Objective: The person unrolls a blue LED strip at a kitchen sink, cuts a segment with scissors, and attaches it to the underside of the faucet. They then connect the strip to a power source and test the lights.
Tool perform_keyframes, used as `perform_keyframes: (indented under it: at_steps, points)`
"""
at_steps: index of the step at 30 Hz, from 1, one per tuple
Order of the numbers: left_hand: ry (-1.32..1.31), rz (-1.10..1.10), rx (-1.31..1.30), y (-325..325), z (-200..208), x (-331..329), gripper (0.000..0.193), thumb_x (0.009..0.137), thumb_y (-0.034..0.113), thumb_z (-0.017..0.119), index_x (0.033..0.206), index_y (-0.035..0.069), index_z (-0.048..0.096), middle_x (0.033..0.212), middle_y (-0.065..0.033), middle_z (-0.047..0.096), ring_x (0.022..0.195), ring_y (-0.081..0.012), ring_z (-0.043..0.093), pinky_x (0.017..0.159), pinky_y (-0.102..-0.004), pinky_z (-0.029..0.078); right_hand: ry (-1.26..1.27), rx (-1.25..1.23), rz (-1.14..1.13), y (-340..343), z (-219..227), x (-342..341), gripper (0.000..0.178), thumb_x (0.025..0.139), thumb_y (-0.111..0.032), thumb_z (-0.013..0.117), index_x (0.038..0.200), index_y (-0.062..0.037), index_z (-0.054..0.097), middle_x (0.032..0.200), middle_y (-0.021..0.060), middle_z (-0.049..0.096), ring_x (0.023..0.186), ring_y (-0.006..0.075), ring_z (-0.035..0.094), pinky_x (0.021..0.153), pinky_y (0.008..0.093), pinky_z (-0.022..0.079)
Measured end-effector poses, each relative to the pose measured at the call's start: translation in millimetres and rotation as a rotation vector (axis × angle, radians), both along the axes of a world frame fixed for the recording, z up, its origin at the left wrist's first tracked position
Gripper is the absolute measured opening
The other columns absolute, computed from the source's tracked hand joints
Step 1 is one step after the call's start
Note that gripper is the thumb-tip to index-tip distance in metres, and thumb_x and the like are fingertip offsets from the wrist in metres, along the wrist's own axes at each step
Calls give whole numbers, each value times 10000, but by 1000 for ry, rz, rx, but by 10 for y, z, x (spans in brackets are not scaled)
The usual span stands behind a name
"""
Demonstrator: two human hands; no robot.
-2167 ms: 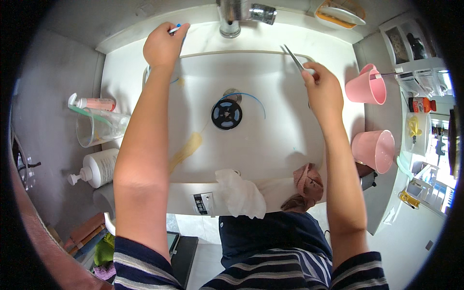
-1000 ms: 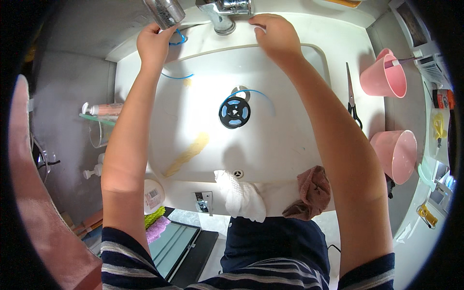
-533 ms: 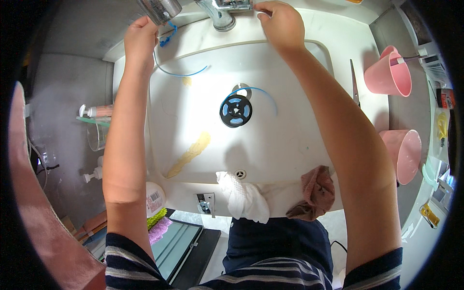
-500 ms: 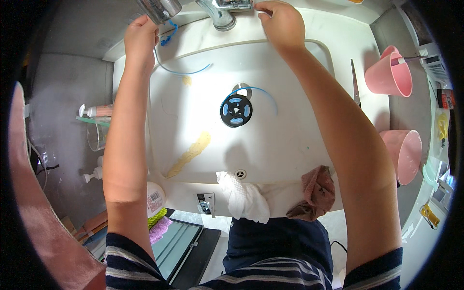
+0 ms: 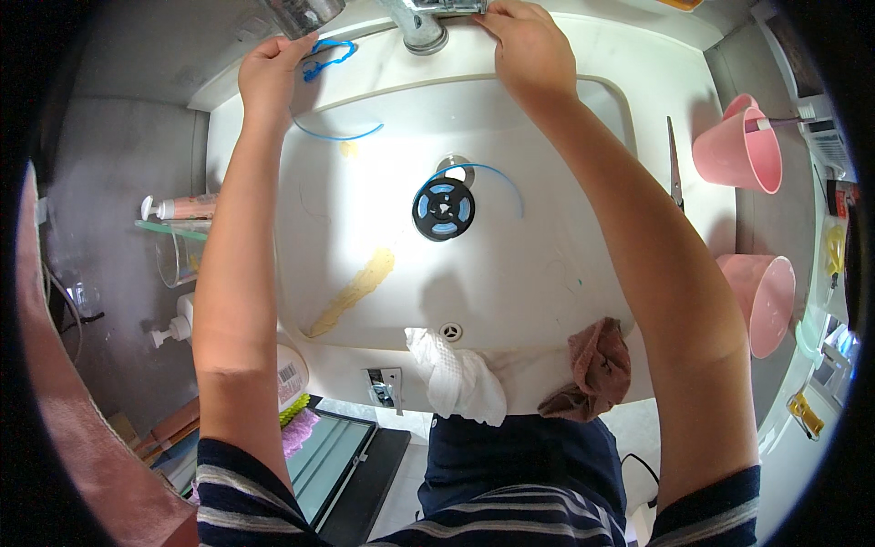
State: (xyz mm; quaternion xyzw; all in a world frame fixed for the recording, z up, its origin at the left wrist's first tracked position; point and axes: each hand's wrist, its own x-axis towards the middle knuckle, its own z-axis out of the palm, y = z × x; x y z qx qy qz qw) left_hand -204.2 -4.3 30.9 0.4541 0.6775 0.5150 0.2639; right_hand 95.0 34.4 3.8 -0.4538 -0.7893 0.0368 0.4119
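At the back left, my left hand point(image 5: 269, 75) is closed, its fingertips together where a looped blue strip point(image 5: 337, 56) meets them. Just above those fingers is a shiny metal cylinder point(image 5: 305, 13), cut off by the frame's top. My right hand point(image 5: 536, 53) has its thumb and fingers curled at the end of the faucet's point(image 5: 424, 36) chrome upper part. Below, in the white sink point(image 5: 510, 283), a black spool with pale blue segments point(image 5: 444, 210) lies by the drain point(image 5: 454, 170). A thin blue strand point(image 5: 339, 137) curves out beside my left wrist.
A white cloth point(image 5: 456, 378) and a brown cloth point(image 5: 594, 369) drape over the front rim. Yellowish smears point(image 5: 360, 287) mark the basin. Scissors point(image 5: 674, 164) and two pink cups point(image 5: 743, 150) stand along the right; pump bottles point(image 5: 187, 208) are at the left.
The blue strip has spread from a bunch into a wider loop at my left fingertips. My left hand has dropped slightly from the metal cylinder. My right hand stays at the faucet.
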Motion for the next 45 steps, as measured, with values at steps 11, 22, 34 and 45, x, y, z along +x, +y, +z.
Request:
perform_keyframes:
  at_steps: [11, 22, 34, 45]
  points:
    - [366, 28, -97, 12, -127, 25, 236, 870, 239, 817, 828, 35, 706, 743, 12, 651, 649, -68, 534, 601, -227, 427, 29, 0, 49, -35, 64, 35, 185, 900, -117, 548, 912, -17, 702, 997, 157, 668, 992, 349, 613, 853, 434, 501]
    - [573, 84, -127, -10, -166, 121, 281, 864, 304, 808, 842, 30, 746, 669, -16, 664, 575, -87, 556, 553, -258, 432, 27, -23, 39, -4, 44, -4, 192, 942, -143, 536, 904, -19, 677, 937, 163, 640, 947, 363, 600, 803, 470, 489]
    - [672, 193, -63, -2, -271, 137, 330, 837, 408, 790, 868, 80, 766, 721, -64, 717, 605, -194, 637, 595, -336, 484, -58, 144, 88, 2, 86, 0, 146, 901, -106, 568, 850, -41, 690, 913, 122, 640, 898, 334, 605, 739, 467, 489]
    - [671, 247, -29, -27, -267, 204, 374, 832, 444, 794, 876, 73, 775, 701, -51, 690, 614, -191, 606, 608, -336, 478, 22, -142, 62, 27, -4, -135, 179, 965, -167, 533, 914, -33, 639, 886, 178, 619, 860, 391, 593, 753, 494, 483]
